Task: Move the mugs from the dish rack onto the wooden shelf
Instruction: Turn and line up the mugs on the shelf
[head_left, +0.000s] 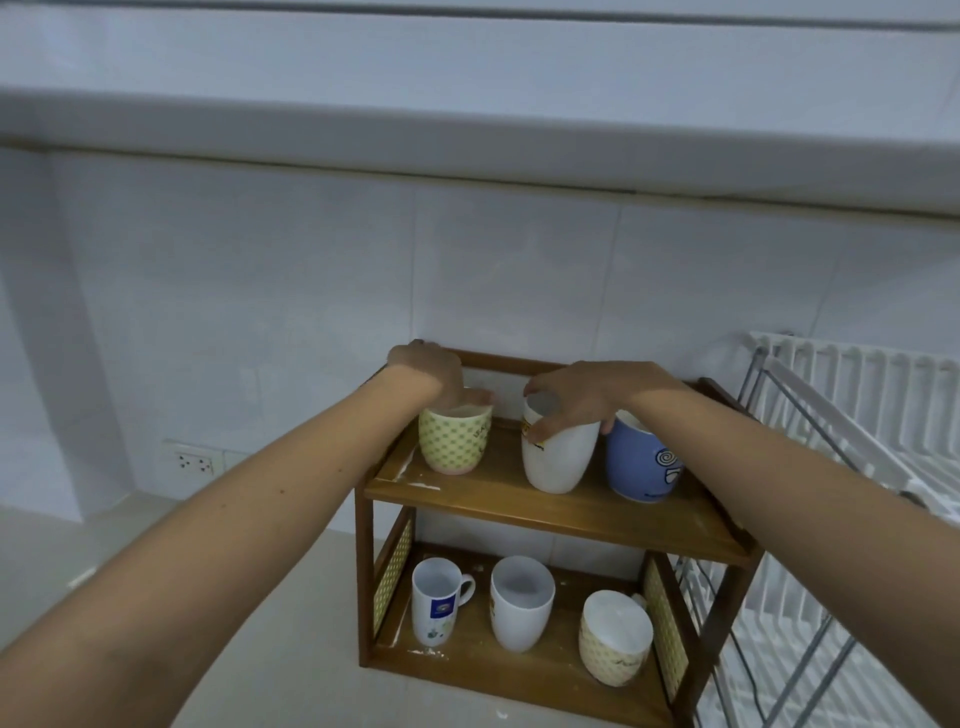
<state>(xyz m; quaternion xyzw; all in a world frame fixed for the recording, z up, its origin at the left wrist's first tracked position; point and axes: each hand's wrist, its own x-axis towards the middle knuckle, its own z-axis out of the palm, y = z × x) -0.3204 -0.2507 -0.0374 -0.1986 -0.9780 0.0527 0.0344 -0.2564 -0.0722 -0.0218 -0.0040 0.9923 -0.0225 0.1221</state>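
A two-tier wooden shelf stands against the tiled wall. On its top board sit a yellow-green patterned mug, a white mug and a blue mug. My left hand grips the rim of the patterned mug from above. My right hand holds the white mug by its rim. The lower board holds a white handled mug, a plain white mug and a cream patterned mug that leans over.
The white dish rack with metal legs stands right beside the shelf; no mug shows in its visible part. A wall socket is at the left. A pale counter lies under the shelf, and a cabinet ledge overhangs above.
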